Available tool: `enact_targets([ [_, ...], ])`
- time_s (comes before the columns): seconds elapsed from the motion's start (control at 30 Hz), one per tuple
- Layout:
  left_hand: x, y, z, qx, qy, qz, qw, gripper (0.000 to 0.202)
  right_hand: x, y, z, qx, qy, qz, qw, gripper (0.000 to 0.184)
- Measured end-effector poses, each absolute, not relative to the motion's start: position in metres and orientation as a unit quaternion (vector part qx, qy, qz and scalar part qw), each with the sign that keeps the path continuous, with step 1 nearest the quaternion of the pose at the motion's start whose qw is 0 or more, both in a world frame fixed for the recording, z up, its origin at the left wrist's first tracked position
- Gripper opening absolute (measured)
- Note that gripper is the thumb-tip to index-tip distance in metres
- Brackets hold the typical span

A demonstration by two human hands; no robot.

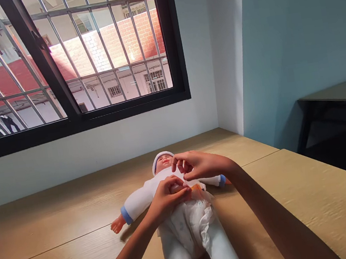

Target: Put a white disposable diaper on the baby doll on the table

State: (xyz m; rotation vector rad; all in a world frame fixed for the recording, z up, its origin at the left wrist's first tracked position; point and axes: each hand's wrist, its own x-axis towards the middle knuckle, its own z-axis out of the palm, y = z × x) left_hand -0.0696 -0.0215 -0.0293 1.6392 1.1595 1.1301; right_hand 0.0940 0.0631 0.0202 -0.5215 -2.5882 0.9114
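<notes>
A baby doll in white clothes and a white cap lies on its back on the wooden table, head towards the window. A white diaper sits loosely around its hips. My left hand rests on the doll's chest with fingers curled, pinching the white clothing. My right hand hovers just above the chest near the chin, fingers bent in a pinch on the same clothing. An orange patch shows between my hands.
A barred window with a black frame fills the wall behind the table. A dark desk stands to the right beyond the table's edge. White and pale blue walls meet in the corner.
</notes>
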Motion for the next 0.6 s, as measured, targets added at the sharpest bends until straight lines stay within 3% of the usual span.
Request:
enact_targets([
  [0.6,-0.0697,-0.0232,-0.0271,0.667,0.458,0.442,0.386,0.017,0.0941,0.0611,0.0233,-0.238,-0.91,0.287,0.18,0.026],
])
